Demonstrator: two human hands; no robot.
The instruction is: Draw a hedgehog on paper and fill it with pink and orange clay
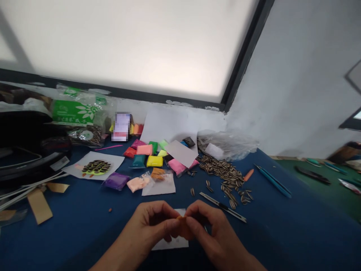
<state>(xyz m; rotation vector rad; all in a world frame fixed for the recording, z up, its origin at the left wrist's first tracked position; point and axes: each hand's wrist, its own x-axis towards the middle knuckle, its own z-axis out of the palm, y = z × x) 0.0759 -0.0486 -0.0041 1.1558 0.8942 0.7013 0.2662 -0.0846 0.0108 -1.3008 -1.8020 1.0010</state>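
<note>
A flattened piece of orange modelling clay is pinched between both hands at the bottom centre. My left hand grips its left edge with thumb and fingers, and my right hand grips the top right. Under them lies a small white paper, partly covered by the hands. Just beyond my right hand is a slim utility knife. An opened bag with orange clay sits on white paper past the hands. Some fingertips are hidden behind the clay.
Several coloured clay packets cover the middle of the blue table. Sunflower seeds are heaped at right, near blue tweezers. A seed-and-clay figure rests on paper at left. Behind stand a seed bag and a phone.
</note>
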